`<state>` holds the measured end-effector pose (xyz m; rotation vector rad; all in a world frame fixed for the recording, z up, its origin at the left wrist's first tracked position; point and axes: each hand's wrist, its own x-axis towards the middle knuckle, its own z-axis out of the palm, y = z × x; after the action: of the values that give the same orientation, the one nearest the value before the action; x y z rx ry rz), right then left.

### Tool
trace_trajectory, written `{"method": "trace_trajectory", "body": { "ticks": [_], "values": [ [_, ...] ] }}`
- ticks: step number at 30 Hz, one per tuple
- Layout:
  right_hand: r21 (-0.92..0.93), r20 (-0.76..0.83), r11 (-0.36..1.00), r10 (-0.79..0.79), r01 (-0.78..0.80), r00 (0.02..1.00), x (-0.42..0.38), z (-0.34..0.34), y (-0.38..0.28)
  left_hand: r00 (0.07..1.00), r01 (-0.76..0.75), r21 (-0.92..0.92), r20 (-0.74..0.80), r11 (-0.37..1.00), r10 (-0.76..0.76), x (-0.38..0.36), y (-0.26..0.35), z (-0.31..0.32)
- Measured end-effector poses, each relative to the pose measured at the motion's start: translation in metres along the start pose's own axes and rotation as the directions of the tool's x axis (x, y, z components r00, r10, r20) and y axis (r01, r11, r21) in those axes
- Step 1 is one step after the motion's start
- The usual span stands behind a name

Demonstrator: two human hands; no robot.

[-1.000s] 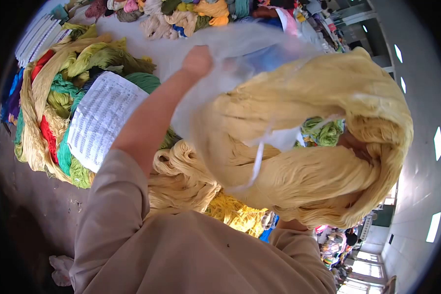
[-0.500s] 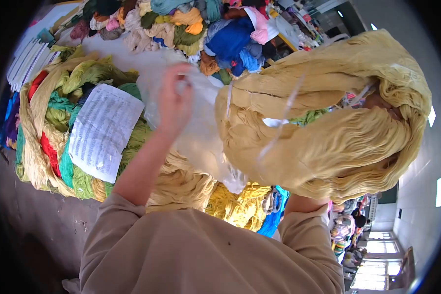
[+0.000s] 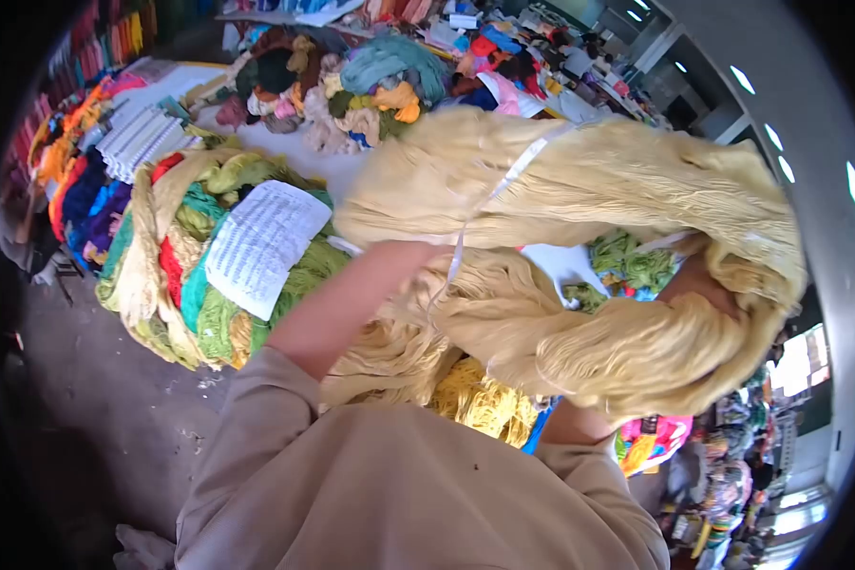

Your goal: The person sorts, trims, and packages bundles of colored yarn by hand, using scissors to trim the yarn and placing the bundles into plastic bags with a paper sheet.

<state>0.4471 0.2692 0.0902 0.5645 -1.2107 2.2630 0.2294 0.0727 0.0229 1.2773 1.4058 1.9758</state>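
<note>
A large pale yellow hank of yarn (image 3: 579, 180) is held up in front of me, its loop spread sideways. My right hand (image 3: 701, 285) shows inside the loop at the right end, gripping the strands; yarn covers part of its fingers. My left hand (image 3: 413, 266) is against the hank's left end, its fingers blurred and partly hidden by strands. A thin white tie strip (image 3: 508, 180) crosses the yarn close to that hand. Below lie more beige yarn (image 3: 389, 366) and bright yellow yarn (image 3: 484, 404).
To the left, a bundle of mixed-colour hanks (image 3: 199, 204) carries a printed paper sheet (image 3: 268, 247). Behind it is a stack of white papers (image 3: 142, 142). Heaps of coloured yarn (image 3: 394, 71) cover the table at the back. Grey floor (image 3: 95, 408) shows at lower left.
My left hand has come right and down from above the clear plastic to the hank's left end. The hank has shifted left, and the plastic is mostly out of sight. The view has turned.
</note>
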Motion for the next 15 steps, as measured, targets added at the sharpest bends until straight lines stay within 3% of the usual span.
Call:
{"method": "trace_trajectory", "body": {
  "ticks": [6, 9, 11, 12, 13, 14, 15],
  "values": [
    [0.365, -0.02, 0.871, 0.36, -0.328, 0.933, -0.064, -0.052, 0.072, 0.968, -0.046, -0.044, -0.249, 0.998, 0.034, -0.064, 0.104, -0.006],
    [0.368, -0.034, 0.681, 0.691, -0.633, 0.722, -0.094, -0.085, 0.141, 0.943, -0.046, -0.012, -0.331, 0.999, 0.039, -0.105, 0.147, 0.006],
    [0.209, -0.075, 0.553, 0.832, -0.807, 0.55, -0.095, -0.063, 0.162, 0.924, -0.039, 0.011, -0.38, 0.999, 0.04, -0.135, 0.174, 0.012],
    [0.059, -0.179, 0.621, 0.777, -0.781, 0.604, -0.092, -0.036, 0.16, 0.915, -0.032, 0.024, -0.402, 0.999, 0.039, -0.151, 0.187, 0.015],
    [-0.059, -0.132, 0.817, 0.563, -0.573, 0.816, -0.09, -0.016, 0.158, 0.904, -0.027, 0.033, -0.425, 0.999, 0.038, -0.164, 0.199, 0.02],
    [-0.154, -0.059, 0.941, 0.295, -0.301, 0.954, -0.087, 0.003, 0.156, 0.895, -0.025, 0.042, -0.445, 0.999, 0.041, -0.176, 0.21, 0.022],
    [-0.195, 0.12, 0.969, 0.174, -0.149, 0.977, -0.078, 0.039, 0.138, 0.883, -0.02, 0.044, -0.468, 0.999, 0.039, -0.187, 0.219, 0.025]
  ]
}}
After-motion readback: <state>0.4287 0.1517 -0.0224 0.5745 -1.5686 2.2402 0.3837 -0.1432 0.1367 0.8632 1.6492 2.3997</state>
